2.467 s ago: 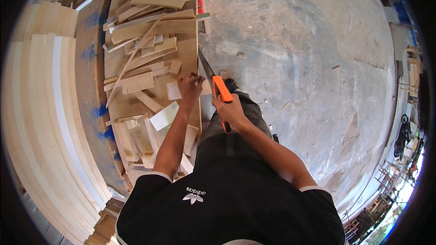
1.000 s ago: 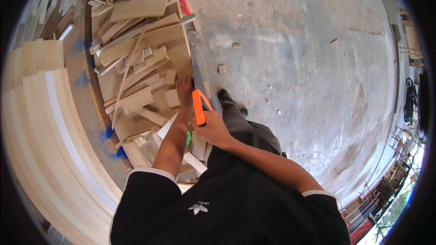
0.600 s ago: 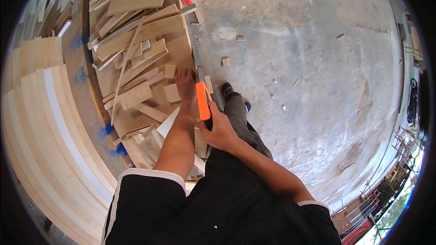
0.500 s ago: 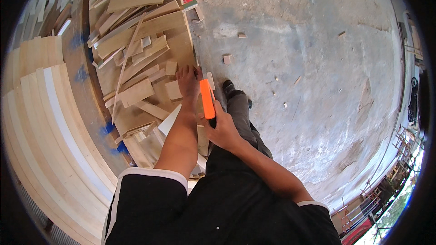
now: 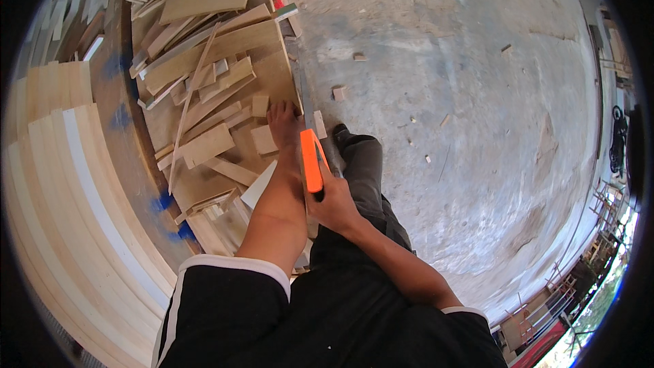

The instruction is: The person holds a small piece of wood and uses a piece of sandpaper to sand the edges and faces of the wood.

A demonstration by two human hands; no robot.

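Note:
My left hand lies with its fingers spread on the wooden work surface, close to the right-hand edge. Beside its fingers are a small square wooden block and a larger offcut. An orange-and-black hand tool is gripped in my right hand, its orange body pointing away from me beside my left forearm. The tool's exact kind and its underside cannot be made out. Just past its far end, a narrow pale piece of wood shows by the edge.
Loose boards and offcuts are heaped over the far and left parts of the surface. A long thin strip lies across them. Wide pale planks are stacked at the left. Several wood scraps, including a block, lie on the concrete floor.
The orange tool and my right hand have shifted slightly toward me. My left hand stays in nearly the same place on the surface. The whole view has moved a little.

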